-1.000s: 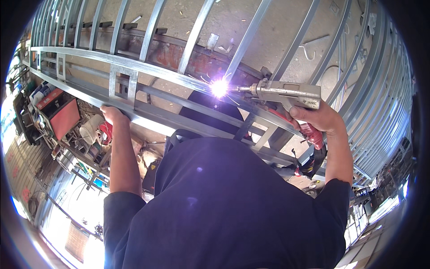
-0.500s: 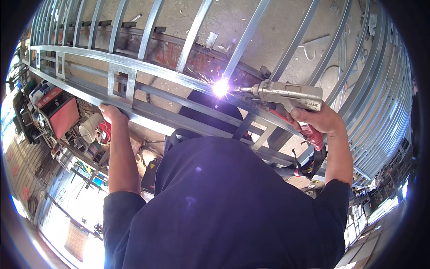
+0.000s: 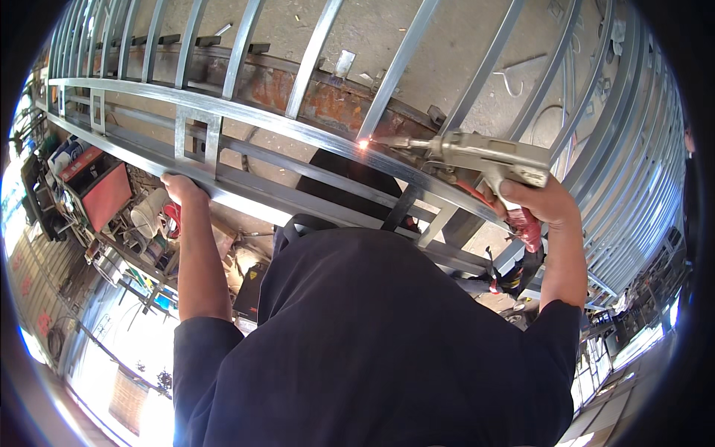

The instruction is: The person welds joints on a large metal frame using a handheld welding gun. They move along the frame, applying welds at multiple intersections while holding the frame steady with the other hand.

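Note:
My right hand [image 3: 542,201] is wrapped round the red-taped grip of a grey metal welding gun [image 3: 488,158]. The gun's nozzle points left, close to a small glowing orange spot [image 3: 363,143] where an upright bar [image 3: 398,71] meets the frame's rail [image 3: 275,123]. My left hand [image 3: 186,189] holds the near edge rail [image 3: 138,155] of the same silver metal frame, its fingers closed over the rail and partly hidden. Square metal brackets [image 3: 217,141] join the two rails left of the middle.
A rusty steel beam [image 3: 272,86] lies beneath the bars on the concrete floor. Parallel bars fan out to the right. A red box [image 3: 108,194] and a white bucket [image 3: 151,211] stand at the left. A white hook-shaped piece [image 3: 512,83] lies on the floor.
The bright arc and flying sparks have died down to a small glow. The welding gun and my right hand have shifted slightly right. My left hand stays on the rail.

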The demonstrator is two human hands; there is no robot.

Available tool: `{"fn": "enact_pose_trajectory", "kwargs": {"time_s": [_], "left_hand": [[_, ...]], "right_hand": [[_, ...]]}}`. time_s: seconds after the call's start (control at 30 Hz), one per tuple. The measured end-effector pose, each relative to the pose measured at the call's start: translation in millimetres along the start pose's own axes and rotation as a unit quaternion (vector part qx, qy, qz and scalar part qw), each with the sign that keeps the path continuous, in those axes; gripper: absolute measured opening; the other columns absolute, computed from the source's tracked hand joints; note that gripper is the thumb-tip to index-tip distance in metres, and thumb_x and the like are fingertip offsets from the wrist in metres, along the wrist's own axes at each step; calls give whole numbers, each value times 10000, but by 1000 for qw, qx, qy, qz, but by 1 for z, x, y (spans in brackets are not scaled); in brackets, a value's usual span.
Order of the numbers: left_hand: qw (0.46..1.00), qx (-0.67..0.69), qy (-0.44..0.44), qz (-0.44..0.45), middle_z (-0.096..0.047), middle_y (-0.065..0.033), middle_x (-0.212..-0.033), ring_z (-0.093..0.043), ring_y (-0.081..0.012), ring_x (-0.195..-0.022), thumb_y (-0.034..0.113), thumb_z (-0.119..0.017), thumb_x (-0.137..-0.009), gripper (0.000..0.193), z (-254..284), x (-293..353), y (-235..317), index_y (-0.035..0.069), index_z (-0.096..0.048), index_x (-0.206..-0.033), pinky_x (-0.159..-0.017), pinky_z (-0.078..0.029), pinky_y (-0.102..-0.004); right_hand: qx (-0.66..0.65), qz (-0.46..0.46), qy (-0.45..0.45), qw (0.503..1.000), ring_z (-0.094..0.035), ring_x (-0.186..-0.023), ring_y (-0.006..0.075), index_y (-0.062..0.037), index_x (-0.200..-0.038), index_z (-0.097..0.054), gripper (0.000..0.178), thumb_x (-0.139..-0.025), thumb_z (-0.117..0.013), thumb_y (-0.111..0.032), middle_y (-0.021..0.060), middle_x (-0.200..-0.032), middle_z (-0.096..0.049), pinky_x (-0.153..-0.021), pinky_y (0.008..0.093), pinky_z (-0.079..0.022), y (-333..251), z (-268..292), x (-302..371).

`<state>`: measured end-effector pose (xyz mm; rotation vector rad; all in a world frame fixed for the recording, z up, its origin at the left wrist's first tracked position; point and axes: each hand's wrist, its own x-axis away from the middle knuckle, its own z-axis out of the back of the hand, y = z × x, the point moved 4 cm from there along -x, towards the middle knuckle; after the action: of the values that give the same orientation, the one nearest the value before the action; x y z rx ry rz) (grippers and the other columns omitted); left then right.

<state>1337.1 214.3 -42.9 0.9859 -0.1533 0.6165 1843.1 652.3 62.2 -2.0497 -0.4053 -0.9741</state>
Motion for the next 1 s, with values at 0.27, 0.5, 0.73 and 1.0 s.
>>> {"fn": "enact_pose_trajectory", "kwargs": {"time_s": [0.27,0.5,0.73,1.0], "left_hand": [[1000,2,-5,22,-682,-161,-1255,-705,-355,-1058,486,-258,-1108,629,0,-3,-2,8,-569,-1373,-940,-601,-486],[998,-1,-8,55,-669,-172,-1336,-678,-364,-1168,557,-266,-1099,696,1,-4,-4,12,-584,-1394,-1024,-567,-484],[998,-1,-22,66,-646,-182,-1383,-655,-373,-1224,587,-241,-1093,741,-4,16,-2,9,-560,-1430,-1080,-535,-488],[996,7,-63,54,-620,-177,-1426,-633,-362,-1265,578,-211,-1106,750,0,-1,-11,-5,-516,-1467,-1116,-515,-484]], "right_hand": [[-13,13,45,999,-674,-713,172,9,-1362,-618,546,-935,-826,-259,107,-893,-712,-624,314,-550,37,36,44],[6,0,23,1000,-675,-708,178,-1,-1335,-635,536,-929,-837,-286,93,-876,-709,-631,335,-553,59,52,52],[15,-8,15,1000,-680,-729,177,4,-1313,-635,543,-923,-841,-313,79,-862,-691,-625,339,-555,62,54,51],[1,11,7,1000,-678,-730,180,21,-1395,-595,641,-911,-851,-312,97,-914,-690,-623,340,-571,51,48,48]]}}
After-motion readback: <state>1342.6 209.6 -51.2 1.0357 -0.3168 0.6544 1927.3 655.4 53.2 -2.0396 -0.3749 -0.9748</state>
